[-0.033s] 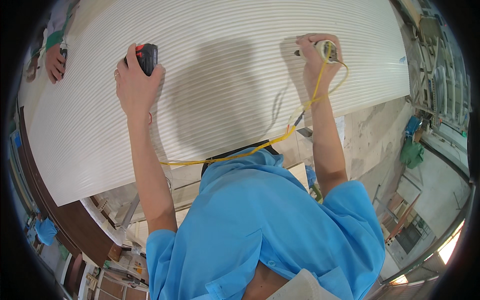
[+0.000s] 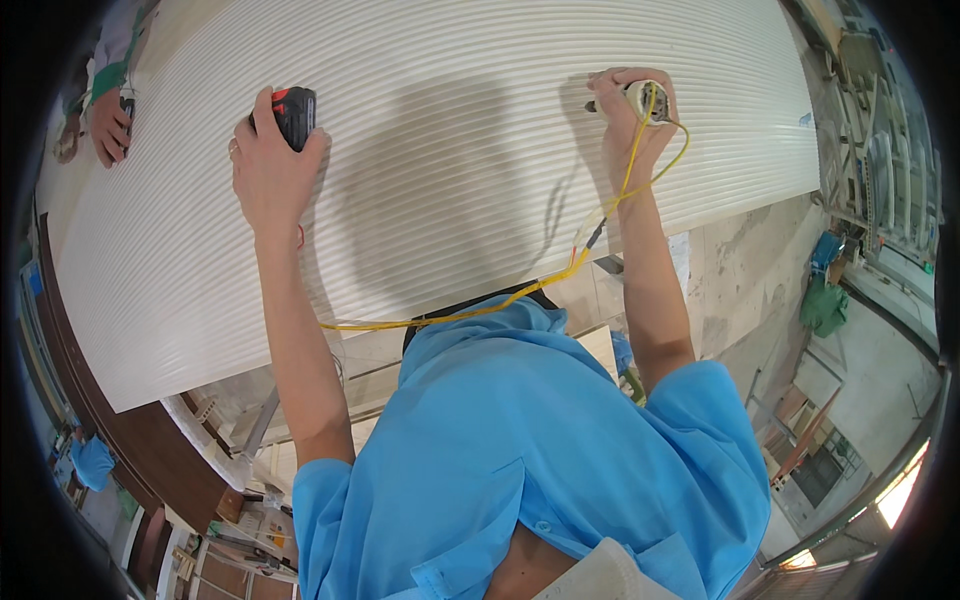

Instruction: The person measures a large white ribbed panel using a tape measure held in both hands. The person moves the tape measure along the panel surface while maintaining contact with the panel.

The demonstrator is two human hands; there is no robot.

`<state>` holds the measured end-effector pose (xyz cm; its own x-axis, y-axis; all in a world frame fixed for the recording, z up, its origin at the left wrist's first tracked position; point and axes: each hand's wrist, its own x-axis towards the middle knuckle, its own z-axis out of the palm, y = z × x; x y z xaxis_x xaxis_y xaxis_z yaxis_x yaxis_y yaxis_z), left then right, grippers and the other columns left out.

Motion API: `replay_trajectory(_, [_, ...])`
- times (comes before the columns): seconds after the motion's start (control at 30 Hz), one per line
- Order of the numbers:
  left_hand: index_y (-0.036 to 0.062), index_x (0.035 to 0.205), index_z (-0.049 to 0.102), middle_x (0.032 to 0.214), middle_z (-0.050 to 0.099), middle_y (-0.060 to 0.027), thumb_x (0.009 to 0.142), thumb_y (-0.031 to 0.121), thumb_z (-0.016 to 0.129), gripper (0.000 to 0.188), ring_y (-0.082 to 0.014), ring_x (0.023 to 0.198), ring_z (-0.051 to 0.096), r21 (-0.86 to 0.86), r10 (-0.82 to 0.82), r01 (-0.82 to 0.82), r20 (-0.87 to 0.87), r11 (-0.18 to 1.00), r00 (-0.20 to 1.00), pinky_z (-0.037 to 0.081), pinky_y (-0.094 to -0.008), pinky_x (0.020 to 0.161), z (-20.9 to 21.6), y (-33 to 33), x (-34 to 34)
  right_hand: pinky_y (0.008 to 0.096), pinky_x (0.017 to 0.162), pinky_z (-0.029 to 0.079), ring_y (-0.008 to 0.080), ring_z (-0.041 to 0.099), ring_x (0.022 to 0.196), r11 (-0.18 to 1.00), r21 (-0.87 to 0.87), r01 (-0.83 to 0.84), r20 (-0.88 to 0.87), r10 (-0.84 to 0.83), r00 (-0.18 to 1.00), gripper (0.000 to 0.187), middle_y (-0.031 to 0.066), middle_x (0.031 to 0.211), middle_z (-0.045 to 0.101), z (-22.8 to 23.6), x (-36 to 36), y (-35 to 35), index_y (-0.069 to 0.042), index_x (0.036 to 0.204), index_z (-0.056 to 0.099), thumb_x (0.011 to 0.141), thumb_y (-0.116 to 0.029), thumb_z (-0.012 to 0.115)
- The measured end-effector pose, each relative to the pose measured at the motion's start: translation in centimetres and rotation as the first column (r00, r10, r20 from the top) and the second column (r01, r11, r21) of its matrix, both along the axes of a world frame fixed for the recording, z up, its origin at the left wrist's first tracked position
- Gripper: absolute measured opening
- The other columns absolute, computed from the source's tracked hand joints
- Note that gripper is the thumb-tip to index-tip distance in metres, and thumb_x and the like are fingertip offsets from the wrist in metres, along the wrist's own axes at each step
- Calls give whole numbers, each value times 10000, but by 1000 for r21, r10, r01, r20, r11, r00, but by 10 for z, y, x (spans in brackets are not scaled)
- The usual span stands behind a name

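Note:
A large white ribbed panel point(image 2: 430, 60) lies in front of me. At its left part my left hand point(image 2: 270, 175) is closed around a black and red block-shaped device point(image 2: 295, 118); its underside is hidden. My right hand point(image 2: 635, 125), at the right part, is wrapped round a whitish round-ended corded tool point(image 2: 648, 102). A short dark tip pokes out of it to the left, over the panel. Yellow wires point(image 2: 575, 262) run from the tool's end, loop past my wrist and pass across my waist to the left.
Another person's hand point(image 2: 108, 128), with a green cuff, rests on the panel's far left and holds something dark. A dark brown board edge point(image 2: 130, 440) lies at the lower left. Racks with metal profiles point(image 2: 880, 170) and a green cloth point(image 2: 825, 305) are at right.
My right hand has shifted slightly left with the corded tool, and its wires moved along. My left hand has stayed in place. The other person's hands at far left moved slightly.

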<state>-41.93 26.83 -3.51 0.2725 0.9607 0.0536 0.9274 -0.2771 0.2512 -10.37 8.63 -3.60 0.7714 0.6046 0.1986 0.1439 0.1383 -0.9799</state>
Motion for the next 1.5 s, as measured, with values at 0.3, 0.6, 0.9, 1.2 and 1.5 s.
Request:
replay_trajectory(0.3, [172,1540,468,1350,568,-201,774,378,725,834,-421,1226,579,9,1,-1,12,1000,1000,550,-537,956,-6,8,-1,384,870,590,244,721,901,987,152,-60,-21,64,998,182,138,916,709,0,6,8,-14,985,610,853,31,729])
replay_trajectory(0.6, [165,1540,464,1334,577,-212,781,380,723,831,-427,1226,582,24,1,-1,6,1000,1000,560,-541,941,-11,13,-5,381,880,582,245,727,909,1000,-18,-16,-25,16,1000,182,137,922,712,-9,-6,17,-11,988,610,850,65,701])
replay_trajectory(0.9, [174,1540,464,1340,571,-213,787,380,725,823,-428,1215,583,6,10,-10,1,1000,1000,559,-541,940,-14,17,-9,399,902,582,249,719,888,1000,14,-18,-84,19,996,191,151,909,712,-15,-10,31,-8,983,602,850,78,708])
replay_trajectory(1.2, [177,1539,465,1312,580,-203,786,371,735,823,-415,1198,593,23,-2,2,16,1000,1000,565,-526,926,-18,17,-15,400,902,571,249,713,904,986,136,-95,-3,97,995,184,146,916,705,-13,-5,30,-5,986,604,858,64,717])
replay_trajectory(1.5, [180,1539,465,1311,574,-198,787,367,734,820,-410,1187,594,21,-6,5,22,1000,1000,557,-529,936,-20,16,-21,397,877,576,248,718,888,990,126,-59,-47,66,997,179,142,920,708,-15,-13,36,-8,986,604,864,53,720])
